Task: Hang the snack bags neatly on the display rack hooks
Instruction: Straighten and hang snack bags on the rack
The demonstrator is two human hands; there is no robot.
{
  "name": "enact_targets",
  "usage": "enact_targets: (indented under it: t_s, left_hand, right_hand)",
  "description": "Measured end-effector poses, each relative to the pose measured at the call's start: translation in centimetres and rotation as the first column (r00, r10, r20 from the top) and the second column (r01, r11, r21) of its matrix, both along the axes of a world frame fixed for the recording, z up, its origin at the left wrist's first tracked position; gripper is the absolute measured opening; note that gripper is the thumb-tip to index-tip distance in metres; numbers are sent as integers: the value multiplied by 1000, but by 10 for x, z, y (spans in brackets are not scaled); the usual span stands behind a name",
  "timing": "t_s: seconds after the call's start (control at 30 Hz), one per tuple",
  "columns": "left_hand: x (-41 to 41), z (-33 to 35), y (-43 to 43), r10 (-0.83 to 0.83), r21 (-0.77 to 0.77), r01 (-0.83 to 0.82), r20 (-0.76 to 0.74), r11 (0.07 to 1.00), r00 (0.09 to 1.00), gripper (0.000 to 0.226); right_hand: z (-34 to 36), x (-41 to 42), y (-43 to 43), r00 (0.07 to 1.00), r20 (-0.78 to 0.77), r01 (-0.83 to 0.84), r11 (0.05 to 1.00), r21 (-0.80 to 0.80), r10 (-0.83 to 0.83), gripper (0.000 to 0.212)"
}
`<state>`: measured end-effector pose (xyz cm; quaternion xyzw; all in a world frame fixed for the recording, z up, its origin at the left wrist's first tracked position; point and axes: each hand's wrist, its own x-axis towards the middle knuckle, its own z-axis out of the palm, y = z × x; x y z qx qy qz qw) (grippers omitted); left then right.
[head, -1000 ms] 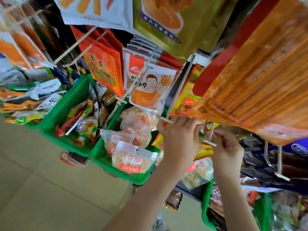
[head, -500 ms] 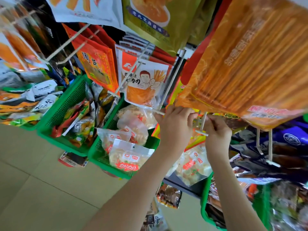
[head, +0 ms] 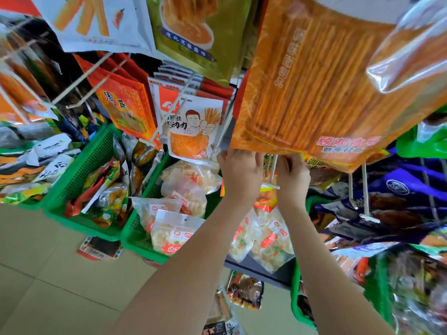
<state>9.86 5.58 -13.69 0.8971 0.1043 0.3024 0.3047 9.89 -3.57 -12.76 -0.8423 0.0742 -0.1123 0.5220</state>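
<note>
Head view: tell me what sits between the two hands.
A white wire hook sticks out between the left hand and right hand, seen in the head view.

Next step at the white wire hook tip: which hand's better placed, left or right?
Right, likely. The white wire hook's end bar meets the right hand, curled beside its prongs. The left hand curls at the large orange snack bag's lower edge.
</note>
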Motion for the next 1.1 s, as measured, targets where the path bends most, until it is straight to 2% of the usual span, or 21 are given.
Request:
enact_targets:
  t_s: [0.1,0.27,0.43,0.53,0.63,0.7,0.77,0.87,0.93,1.0,1.07,1.1]
  left_hand:
    - [1,-10,1,-30,24,28,79,999,996,15]
    - [6,-20,5,-62,31,57,157,998,986,27]
    - [20,-33,8,-86,141,53,241,989,967,31]
    - [31,-36,9,-77,220,7,313,975,947,26]
    - [44,-41,4,-93,269,-6,356,963,930,17]
    - [46,-51,0,-20,308,-72,285,949,958,45]
    - [35,-61,-5,34,346,-111,221,932,975,72]
    - [4,-67,-6,21,404,-97,188,910,982,76]
    - [-22,-66,-5,6,394,-28,58,919,998,81]
    - [-50,-61,0,-56,343,108,-159,933,986,83]
    - [-76,-48,8,-157,196,242,-372,950,915,70]
    - [-90,-38,13,-211,112,283,-428,952,879,61]
  right_hand:
    - [-4,-3,4,999,39,14,1000,27,-15,7]
    - [-17,-1,7,988,153,1,999,51,-9,12]
    - [-38,12,7,950,313,5,999,31,-14,10]
    - [-46,30,7,912,411,25,999,-27,-11,24]
    - [-50,50,2,915,403,58,994,-94,-15,27]
    - [-55,55,-1,928,369,129,967,-218,-41,23]
    - [-60,46,-4,924,368,238,912,-336,-105,31]
    - [-62,15,-10,899,406,341,844,-414,-163,61]
    - [-61,-10,-16,910,376,356,800,-483,-178,78]
    - [-54,-38,-19,951,276,267,819,-508,-139,82]
    - [-45,-70,-17,990,139,93,866,-491,-27,77]
    - [-39,-85,-16,995,85,-3,863,-504,54,72]
